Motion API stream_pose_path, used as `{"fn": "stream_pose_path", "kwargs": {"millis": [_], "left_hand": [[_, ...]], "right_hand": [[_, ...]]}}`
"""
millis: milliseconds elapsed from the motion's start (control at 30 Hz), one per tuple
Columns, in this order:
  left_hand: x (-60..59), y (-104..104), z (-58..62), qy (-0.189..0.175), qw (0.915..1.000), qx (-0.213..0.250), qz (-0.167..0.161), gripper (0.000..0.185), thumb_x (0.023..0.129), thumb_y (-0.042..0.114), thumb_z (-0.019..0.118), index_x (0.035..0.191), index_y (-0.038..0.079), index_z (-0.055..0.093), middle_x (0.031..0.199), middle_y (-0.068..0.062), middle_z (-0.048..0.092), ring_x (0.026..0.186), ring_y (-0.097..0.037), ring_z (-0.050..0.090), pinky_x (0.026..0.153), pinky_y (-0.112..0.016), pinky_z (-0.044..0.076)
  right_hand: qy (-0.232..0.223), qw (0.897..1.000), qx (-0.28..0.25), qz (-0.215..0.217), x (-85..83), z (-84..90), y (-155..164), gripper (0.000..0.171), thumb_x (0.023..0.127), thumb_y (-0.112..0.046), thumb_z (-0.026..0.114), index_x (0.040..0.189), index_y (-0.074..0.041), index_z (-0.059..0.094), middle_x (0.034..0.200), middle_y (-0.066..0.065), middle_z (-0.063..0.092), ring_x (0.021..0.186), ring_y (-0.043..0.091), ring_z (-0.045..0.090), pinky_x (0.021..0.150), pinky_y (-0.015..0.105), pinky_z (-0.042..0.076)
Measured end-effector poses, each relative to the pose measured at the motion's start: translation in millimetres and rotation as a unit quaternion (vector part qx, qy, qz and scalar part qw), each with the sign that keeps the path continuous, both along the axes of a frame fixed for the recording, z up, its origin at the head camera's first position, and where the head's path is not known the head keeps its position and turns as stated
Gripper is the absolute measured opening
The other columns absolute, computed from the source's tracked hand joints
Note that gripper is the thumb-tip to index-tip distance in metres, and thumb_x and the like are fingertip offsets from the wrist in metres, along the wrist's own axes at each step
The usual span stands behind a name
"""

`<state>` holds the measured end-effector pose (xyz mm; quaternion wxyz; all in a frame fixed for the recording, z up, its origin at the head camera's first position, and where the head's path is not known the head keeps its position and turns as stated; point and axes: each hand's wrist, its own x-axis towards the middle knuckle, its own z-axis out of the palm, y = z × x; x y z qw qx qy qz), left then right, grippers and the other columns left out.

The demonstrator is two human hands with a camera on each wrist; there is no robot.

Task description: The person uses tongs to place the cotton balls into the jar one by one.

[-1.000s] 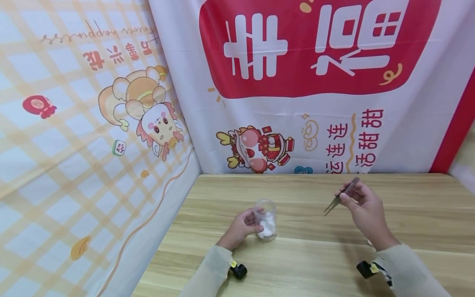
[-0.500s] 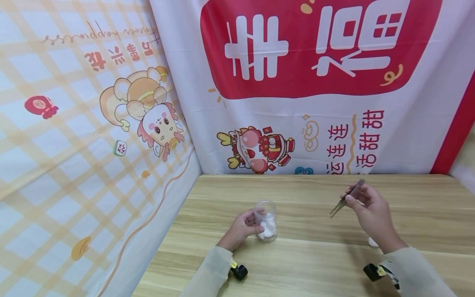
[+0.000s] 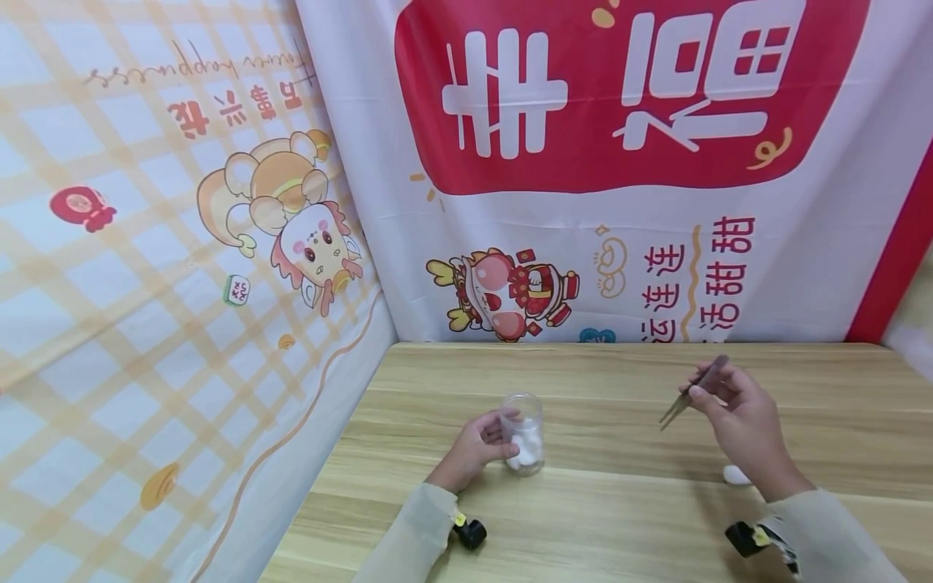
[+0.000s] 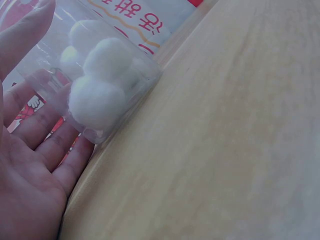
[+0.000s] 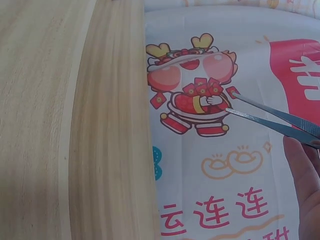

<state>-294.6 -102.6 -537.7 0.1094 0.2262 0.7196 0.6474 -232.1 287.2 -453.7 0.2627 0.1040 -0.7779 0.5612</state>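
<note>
A clear plastic cup [image 3: 521, 398] stands on the wooden table, with several cotton balls [image 4: 97, 102] inside it. My left hand [image 3: 475, 447] holds the cup from its left side, thumb in front and fingers behind. Over to the right, my right hand [image 3: 752, 425] pinches metal tweezers [image 3: 678, 406] above the table. The tweezer tips point down and to the left, stand apart, and have nothing between them. A single white cotton ball [image 3: 736, 475] lies on the table beside the right wrist.
The table [image 3: 605, 518] meets a printed cloth [image 3: 627, 219] at its back edge. Another checked cloth wall [image 3: 124, 340] borders the left side. Small black cameras [image 3: 469, 534] are strapped to both wrists.
My right hand has moved right and slightly down with the tweezers, away from the cup. The loose cotton ball beside the wrist has come into fuller view. The left hand and cup stay put.
</note>
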Motion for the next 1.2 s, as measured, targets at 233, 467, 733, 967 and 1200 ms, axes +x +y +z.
{"fn": "stream_pose_path", "kwargs": {"millis": [233, 467, 733, 967, 1200], "left_hand": [[-1.4, 1.4, 2.8, 0.001, 1.0000, 0.001, 0.000, 0.059, 0.082, 0.015, 0.079, 0.136, 0.019, 0.055, 0.134, -0.003, 0.057, 0.121, -0.023, 0.055, 0.100, -0.035, 0.046], [-2.1, 1.5, 2.7, 0.002, 1.0000, 0.004, -0.002, 0.060, 0.081, 0.017, 0.080, 0.136, 0.018, 0.055, 0.134, -0.002, 0.057, 0.121, -0.023, 0.055, 0.100, -0.035, 0.046], [-1.7, 0.7, 0.2, 0.001, 1.0000, 0.002, 0.001, 0.060, 0.082, 0.016, 0.079, 0.137, 0.018, 0.055, 0.135, -0.003, 0.057, 0.121, -0.023, 0.055, 0.100, -0.035, 0.045], [-1.6, 1.4, 0.7, 0.004, 1.0000, 0.005, -0.002, 0.058, 0.083, 0.014, 0.078, 0.136, 0.018, 0.055, 0.135, -0.003, 0.056, 0.122, -0.023, 0.054, 0.101, -0.035, 0.045], [0.0, 0.4, 1.3, -0.002, 1.0000, 0.005, -0.003, 0.060, 0.082, 0.017, 0.079, 0.137, 0.018, 0.054, 0.135, -0.002, 0.056, 0.122, -0.023, 0.054, 0.101, -0.036, 0.045]], "right_hand": [[0.006, 1.000, -0.007, -0.003, -0.5, -0.1, 4.6, 0.022, 0.095, 0.001, 0.060, 0.115, 0.005, 0.052, 0.105, 0.004, 0.061, 0.096, 0.007, 0.064, 0.077, 0.019, 0.054], [0.012, 1.000, -0.005, -0.005, -0.4, -3.3, 9.0, 0.023, 0.094, 0.002, 0.060, 0.116, 0.005, 0.052, 0.105, 0.006, 0.060, 0.096, 0.004, 0.064, 0.077, 0.018, 0.054], [0.001, 1.000, 0.005, -0.011, 1.5, -6.2, 14.9, 0.022, 0.096, -0.001, 0.059, 0.116, 0.004, 0.052, 0.106, 0.007, 0.060, 0.097, 0.004, 0.063, 0.077, 0.017, 0.053], [-0.004, 1.000, 0.007, -0.020, 3.8, -6.9, 18.4, 0.020, 0.095, 0.002, 0.058, 0.115, 0.004, 0.052, 0.105, 0.003, 0.060, 0.097, 0.001, 0.062, 0.076, 0.017, 0.053], [0.008, 1.000, 0.008, -0.018, 6.6, -11.7, 23.4, 0.020, 0.094, 0.005, 0.059, 0.113, 0.004, 0.053, 0.103, 0.001, 0.061, 0.095, 0.001, 0.063, 0.076, 0.017, 0.053]]}}
